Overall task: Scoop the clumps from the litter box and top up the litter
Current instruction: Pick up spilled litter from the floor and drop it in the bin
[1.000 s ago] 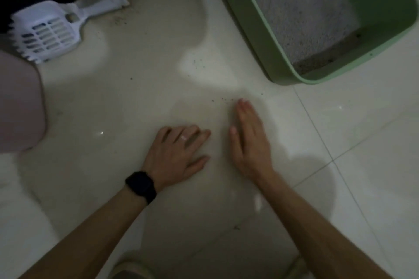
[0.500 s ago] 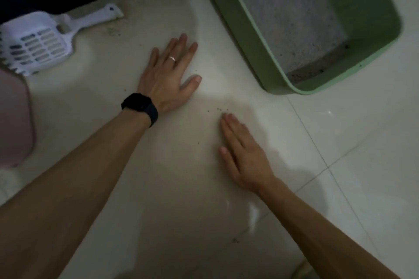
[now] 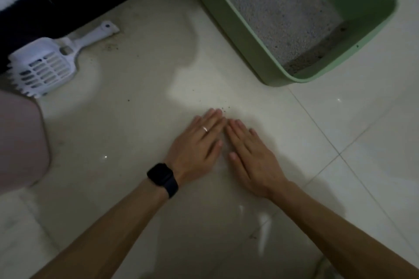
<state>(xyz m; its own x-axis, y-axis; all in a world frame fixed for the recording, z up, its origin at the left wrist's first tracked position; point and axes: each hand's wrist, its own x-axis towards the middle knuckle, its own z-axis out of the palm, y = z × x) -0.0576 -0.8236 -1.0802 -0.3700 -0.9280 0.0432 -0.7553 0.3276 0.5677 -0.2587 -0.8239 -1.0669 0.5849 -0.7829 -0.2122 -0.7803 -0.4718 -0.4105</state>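
While both hands lie flat on the tiled floor [image 3: 136,147], neither holds anything. The left hand [image 3: 196,142] and the right hand [image 3: 250,156] are spread palm-down with straight fingers, angled toward each other so that their fingertips nearly meet in a wedge. From where I stand that shape looks deliberate: a few dark stray grains [image 3: 225,109] sit on the tile just past the fingertips, and the hands seem set to herd such spilled bits together, not to pick up a tool. A ring [image 3: 205,129] shows on the left hand and a black watch [image 3: 162,179] on its wrist.

Off to the left, well apart from both hands, the white scoop [image 3: 45,68] rests on the floor against the dark strip along the wall, slotted bowl nearest a pale pink object [image 3: 20,138] at the frame's edge and handle pointing away toward the box. Nobody touches it, so I judge the scooping is not the step in hand.

Ahead and to the right stands the green litter box [image 3: 238,36], near but clear of the fingertips. Its grey litter [image 3: 272,7] lies fairly level, thinning to a darker bare strip by the near wall. I can make out no clear clumps in this dim light.
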